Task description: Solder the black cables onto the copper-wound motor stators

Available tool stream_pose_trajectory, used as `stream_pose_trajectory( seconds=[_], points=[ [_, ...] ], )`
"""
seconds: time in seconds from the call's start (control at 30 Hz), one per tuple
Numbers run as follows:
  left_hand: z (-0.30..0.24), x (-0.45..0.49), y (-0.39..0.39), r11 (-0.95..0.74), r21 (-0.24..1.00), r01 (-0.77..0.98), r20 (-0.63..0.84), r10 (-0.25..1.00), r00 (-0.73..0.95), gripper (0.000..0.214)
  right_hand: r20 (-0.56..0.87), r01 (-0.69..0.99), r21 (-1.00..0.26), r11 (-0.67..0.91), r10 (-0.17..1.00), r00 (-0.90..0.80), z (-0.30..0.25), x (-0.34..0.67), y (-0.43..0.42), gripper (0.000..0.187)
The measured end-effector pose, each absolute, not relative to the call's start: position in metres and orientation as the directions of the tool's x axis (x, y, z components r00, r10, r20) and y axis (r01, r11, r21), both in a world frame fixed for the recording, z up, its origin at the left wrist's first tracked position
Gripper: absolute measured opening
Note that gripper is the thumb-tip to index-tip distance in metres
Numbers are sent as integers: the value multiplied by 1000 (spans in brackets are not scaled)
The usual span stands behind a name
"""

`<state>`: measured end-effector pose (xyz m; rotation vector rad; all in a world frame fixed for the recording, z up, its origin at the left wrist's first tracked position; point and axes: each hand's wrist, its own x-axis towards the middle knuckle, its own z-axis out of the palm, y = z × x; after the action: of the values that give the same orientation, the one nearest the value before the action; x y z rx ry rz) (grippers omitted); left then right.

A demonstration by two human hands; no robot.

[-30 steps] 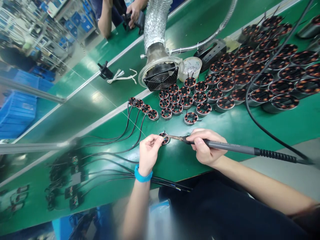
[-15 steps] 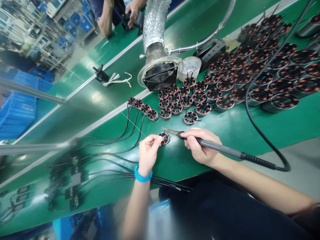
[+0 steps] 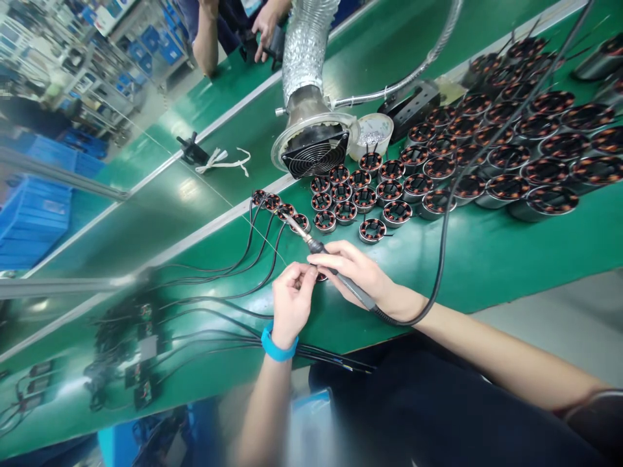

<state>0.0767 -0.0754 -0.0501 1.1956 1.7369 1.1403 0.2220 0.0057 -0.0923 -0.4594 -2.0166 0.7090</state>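
My right hand (image 3: 363,275) is closed around the grey handle of a soldering iron (image 3: 354,290). The iron's metal tip points up and left, over the small stators with cables (image 3: 298,222). My left hand (image 3: 293,299), wearing a blue wristband, pinches a thin wire; the fingertips hide most of it. Both hands' fingertips meet above a small ring-shaped stator (image 3: 322,277), mostly covered by them. Black cables (image 3: 224,313) run across the green bench to my left wrist.
Stators with copper windings (image 3: 390,191) stand in rows to the right. Behind them are a fume extractor (image 3: 315,155) with a foil duct and a white tub (image 3: 374,135). The iron's cord (image 3: 442,253) loops over the right side. Across the bench, another person's hand (image 3: 267,29) is visible.
My right hand has moved left to meet my left fingertips, and the iron has swung to point up and left. My left hand stays nearly in place, still pinching.
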Motion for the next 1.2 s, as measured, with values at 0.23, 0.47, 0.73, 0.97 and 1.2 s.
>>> stream_pose_trajectory(
  seconds=[0.23,0.47,0.73,0.97,1.2],
  points=[
    [-48,77,-81,-7,641,767,251,947,-201,19,666,37,-660,751,607,-433,-91,226,4,49],
    [-49,69,-77,-123,535,836,287,957,-42,18,674,51,-658,751,617,-406,-86,224,3,43],
    [-39,66,-68,-81,734,675,198,975,-98,16,671,63,-627,777,579,-464,-100,224,5,49],
    [-44,62,-60,45,879,475,57,979,-198,18,665,81,-622,779,580,-470,-103,223,4,48],
    [-45,60,-55,85,893,443,9,979,-205,19,725,105,-660,744,667,-170,-84,227,3,35]
  ],
)
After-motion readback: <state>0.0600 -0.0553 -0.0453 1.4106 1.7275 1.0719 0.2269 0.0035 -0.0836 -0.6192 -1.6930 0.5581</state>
